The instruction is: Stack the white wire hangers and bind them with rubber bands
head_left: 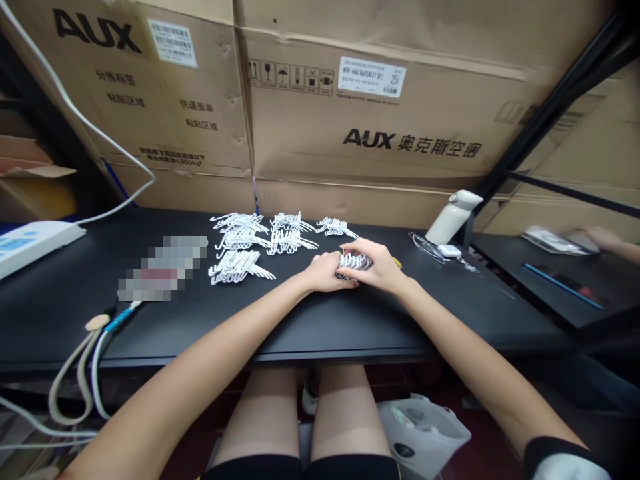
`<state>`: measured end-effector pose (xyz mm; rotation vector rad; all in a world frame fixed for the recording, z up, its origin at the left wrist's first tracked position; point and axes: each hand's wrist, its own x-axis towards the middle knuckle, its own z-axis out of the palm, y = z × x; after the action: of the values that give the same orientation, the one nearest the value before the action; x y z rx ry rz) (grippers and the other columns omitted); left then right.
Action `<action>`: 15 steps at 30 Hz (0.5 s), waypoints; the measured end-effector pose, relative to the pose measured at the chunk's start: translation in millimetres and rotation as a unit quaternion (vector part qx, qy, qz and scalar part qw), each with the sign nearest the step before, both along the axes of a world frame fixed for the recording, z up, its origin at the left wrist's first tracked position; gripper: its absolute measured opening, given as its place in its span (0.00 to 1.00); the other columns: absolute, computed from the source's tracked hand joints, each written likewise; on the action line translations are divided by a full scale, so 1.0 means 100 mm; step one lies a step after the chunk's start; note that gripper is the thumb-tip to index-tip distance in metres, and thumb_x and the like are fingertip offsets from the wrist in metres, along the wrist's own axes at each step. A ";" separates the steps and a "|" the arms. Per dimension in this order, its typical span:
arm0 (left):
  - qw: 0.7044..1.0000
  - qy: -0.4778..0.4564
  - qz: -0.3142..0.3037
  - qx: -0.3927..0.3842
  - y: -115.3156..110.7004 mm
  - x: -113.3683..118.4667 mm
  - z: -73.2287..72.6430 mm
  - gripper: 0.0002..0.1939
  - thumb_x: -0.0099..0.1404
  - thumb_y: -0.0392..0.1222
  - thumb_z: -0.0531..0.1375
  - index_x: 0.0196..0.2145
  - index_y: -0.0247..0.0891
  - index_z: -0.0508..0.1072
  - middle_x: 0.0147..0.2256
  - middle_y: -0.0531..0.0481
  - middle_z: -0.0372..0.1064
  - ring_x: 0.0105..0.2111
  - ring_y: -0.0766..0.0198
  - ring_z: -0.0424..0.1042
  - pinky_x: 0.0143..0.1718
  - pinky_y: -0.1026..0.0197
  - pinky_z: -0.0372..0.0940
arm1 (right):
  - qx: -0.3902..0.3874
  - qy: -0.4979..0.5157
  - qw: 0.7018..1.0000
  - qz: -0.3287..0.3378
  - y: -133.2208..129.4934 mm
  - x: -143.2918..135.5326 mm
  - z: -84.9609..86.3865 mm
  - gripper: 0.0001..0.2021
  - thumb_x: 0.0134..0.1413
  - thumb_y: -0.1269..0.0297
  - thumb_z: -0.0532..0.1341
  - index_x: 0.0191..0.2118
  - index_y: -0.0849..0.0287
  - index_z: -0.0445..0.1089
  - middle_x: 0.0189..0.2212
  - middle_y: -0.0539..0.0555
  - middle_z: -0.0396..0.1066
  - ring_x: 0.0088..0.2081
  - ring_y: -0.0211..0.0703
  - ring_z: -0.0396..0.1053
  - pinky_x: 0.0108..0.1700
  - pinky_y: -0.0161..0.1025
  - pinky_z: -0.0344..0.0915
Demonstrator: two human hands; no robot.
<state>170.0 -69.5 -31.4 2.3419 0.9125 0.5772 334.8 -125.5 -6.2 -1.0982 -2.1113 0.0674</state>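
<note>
Both my hands meet over the black tabletop, a little right of the middle, around a bundle of white wire hooks point(356, 263). My left hand point(324, 273) closes on the bundle's left side. From the right, my right hand point(380, 264) wraps it with thumb and fingers. Skin hides part of the bundle. Left of and behind my hands lie several piles of similar white hooks: a near-left pile point(235, 267), a pile behind it point(240, 239), a middle pile point(287, 241) and a smaller right pile point(333, 227). Something small and yellow shows just beyond my right hand.
A blurred-out flat object point(167, 267) with a cable lies left, near a white power strip point(40, 243). A white bottle point(453, 217), glasses point(425, 248) and a small white case point(449, 251) stand right. Cardboard boxes point(300, 147) wall the back. Another person's hand point(603, 237) is far right.
</note>
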 end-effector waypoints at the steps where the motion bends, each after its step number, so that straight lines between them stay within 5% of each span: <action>1: 1.000 0.011 -0.004 0.009 0.00 0.00 0.00 0.26 0.46 0.58 0.66 0.39 0.41 0.71 0.39 0.45 0.73 0.43 0.47 0.71 0.44 0.55 0.62 | 0.004 0.003 1.000 0.004 0.00 0.00 0.00 0.21 0.48 0.51 0.66 0.46 0.55 0.70 0.40 0.55 0.74 0.41 0.48 0.72 0.44 0.43 0.68; 9: 0.995 0.069 -0.023 0.073 -0.06 0.02 0.06 0.21 0.52 0.56 0.61 0.40 0.41 0.72 0.40 0.45 0.73 0.40 0.46 0.72 0.42 0.51 0.62 | 0.013 -0.014 1.000 0.005 0.00 -0.05 -0.04 0.15 0.50 0.53 0.65 0.41 0.55 0.71 0.39 0.56 0.73 0.40 0.48 0.71 0.45 0.44 0.67; 15: 0.998 0.062 -0.014 0.018 -0.03 -0.01 0.08 0.26 0.46 0.59 0.64 0.37 0.39 0.70 0.36 0.46 0.72 0.38 0.48 0.72 0.39 0.53 0.63 | -0.017 -0.028 0.999 -0.006 0.01 -0.06 -0.02 0.09 0.50 0.58 0.64 0.36 0.56 0.70 0.34 0.54 0.72 0.35 0.45 0.70 0.39 0.41 0.66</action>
<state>169.4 -72.7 -23.8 2.4410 0.9295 0.4428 328.5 -124.5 -7.9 -1.1455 -2.1591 0.0678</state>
